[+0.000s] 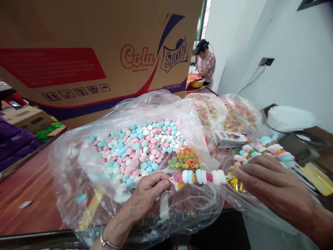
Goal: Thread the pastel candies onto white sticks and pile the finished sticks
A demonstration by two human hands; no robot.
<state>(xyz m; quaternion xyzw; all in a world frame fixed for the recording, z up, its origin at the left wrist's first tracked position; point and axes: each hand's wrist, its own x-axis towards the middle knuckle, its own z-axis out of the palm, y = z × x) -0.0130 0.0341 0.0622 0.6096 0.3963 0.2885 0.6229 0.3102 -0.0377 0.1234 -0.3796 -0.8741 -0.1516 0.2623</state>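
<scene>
Pinching each end of a light, probably fragile skewer of pink, blue and white marshmallow discs (201, 176), left hand (145, 194) and right hand (270, 184) hold it above the clear plastic bag of loose sweets (78, 166).

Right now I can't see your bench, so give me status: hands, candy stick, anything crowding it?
Left hand and right hand pinch candy stick ends. Stick level above open marshmallow bag. Finished sticks just behind.

1. Cardboard box (99, 52): top and left side cut off by the frame edge.
2. Right hand (273, 185): forearm cut off at the lower right corner.
3. Skewer stick inside the candy skewer (203, 176): hidden by the threaded pieces.
4. Person (206, 62) at the far desk end: face blurred.
</scene>
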